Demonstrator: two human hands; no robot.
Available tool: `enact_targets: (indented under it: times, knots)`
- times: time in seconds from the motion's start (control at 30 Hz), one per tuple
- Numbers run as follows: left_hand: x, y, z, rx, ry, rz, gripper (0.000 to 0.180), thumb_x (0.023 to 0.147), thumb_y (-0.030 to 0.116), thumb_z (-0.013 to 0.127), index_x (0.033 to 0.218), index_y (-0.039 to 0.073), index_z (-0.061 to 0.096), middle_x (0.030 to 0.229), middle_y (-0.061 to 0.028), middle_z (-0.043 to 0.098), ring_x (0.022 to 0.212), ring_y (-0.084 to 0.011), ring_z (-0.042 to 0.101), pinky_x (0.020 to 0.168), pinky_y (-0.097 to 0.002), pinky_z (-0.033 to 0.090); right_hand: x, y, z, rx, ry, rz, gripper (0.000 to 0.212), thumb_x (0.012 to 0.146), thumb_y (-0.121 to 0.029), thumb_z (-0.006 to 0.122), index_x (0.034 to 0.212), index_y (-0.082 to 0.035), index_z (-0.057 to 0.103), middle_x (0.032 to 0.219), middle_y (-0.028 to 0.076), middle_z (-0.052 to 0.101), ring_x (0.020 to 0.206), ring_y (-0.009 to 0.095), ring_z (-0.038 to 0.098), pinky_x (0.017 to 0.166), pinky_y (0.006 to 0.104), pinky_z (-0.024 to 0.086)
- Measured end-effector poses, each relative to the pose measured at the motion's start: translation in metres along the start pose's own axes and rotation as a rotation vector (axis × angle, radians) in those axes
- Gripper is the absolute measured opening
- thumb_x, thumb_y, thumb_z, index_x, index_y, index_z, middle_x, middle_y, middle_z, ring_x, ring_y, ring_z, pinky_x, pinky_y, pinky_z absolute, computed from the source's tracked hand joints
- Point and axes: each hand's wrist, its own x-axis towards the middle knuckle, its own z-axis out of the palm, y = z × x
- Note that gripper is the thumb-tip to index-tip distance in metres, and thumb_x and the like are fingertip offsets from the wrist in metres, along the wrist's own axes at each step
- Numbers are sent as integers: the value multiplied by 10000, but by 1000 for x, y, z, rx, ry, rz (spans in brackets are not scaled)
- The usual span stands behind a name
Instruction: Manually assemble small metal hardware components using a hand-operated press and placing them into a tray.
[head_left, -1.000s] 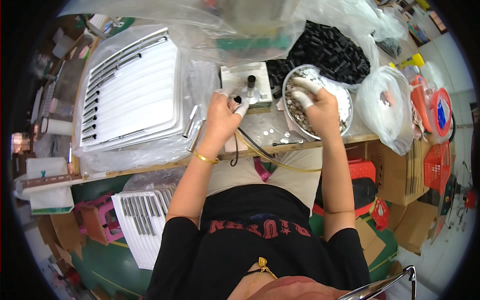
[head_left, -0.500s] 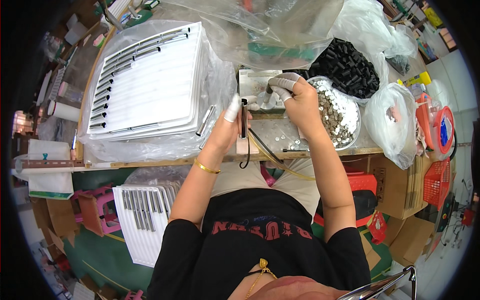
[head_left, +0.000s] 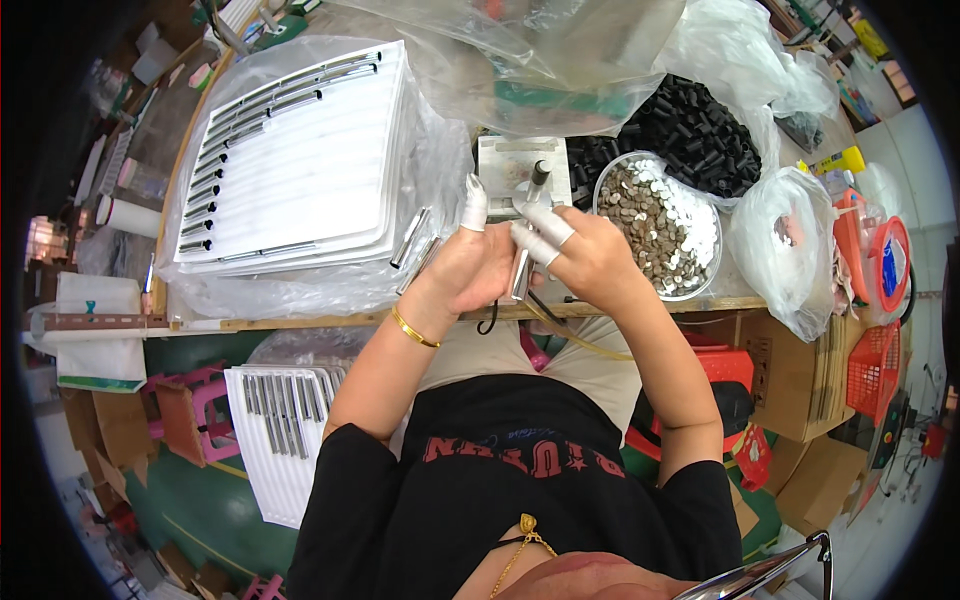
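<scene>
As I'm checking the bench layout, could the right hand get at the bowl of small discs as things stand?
Likely yes: the open bowl sits beside the right hand, nothing seen between, though that hand is at a metal tube.

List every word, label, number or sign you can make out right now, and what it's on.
Large red lettering across the black shirt: legible in part, not copied out here.
Smaller blue script above it: too blurred to read.
Dark printed marks on the cardboard box: too small to read.
</scene>
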Motion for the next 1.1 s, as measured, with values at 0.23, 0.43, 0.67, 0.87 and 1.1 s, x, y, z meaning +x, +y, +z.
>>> enact_targets:
  times: [0.23, 0.43, 0.67, 0.87, 1.1]
  knots:
    - [31, -9, -26, 1336, 643, 685, 598, 746, 357, 765, 1168, -23, 581, 1085, -147, 601, 961, -257, 554, 852, -365, 453, -2, 30, 17, 1018, 798, 1131, 222, 854, -103, 682, 1050, -15, 626, 954, 31, 673, 717, 47, 558, 546, 187, 383]
    - [62, -25, -46, 1814, 729, 925, 597, 630, 368, 798, 1082, 14, 637, 1167, -179, 531, 1169, -402, 373, 1002, -504, 283, 12, 30, 38, 1344, 863, 1146, 183, 868, -84, 663, 1038, -32, 620, 842, -1, 614, 672, 39, 475, 485, 173, 307]
    - [66, -29, -54, 1740, 703, 1012, 473, 635, 320, 799, 1007, 55, 676, 1145, -181, 537, 1202, -420, 346, 1020, -531, 258, 10, 25, 48, 1008, 643, 1012, 336, 817, -66, 717, 1122, 22, 609, 1027, 69, 666, 871, 98, 620, 732, 223, 488]
    - [67, -30, -57, 1723, 650, 1058, 432, 625, 250, 797, 991, 52, 680, 1127, -199, 544, 1211, -433, 346, 1032, -530, 258, 14, 26, 24, 364, 282, 793, 275, 748, -125, 762, 988, -27, 671, 813, 49, 635, 687, 142, 563, 597, 275, 440]
    - [72, -30, -59, 1752, 659, 1057, 462, 636, 248, 788, 988, -21, 659, 1116, -212, 547, 1220, -425, 339, 1044, -531, 246, 4, 37, 40, 212, -95, 849, 357, 727, -229, 766, 992, -14, 661, 836, 149, 616, 762, 310, 591, 687, 389, 468]
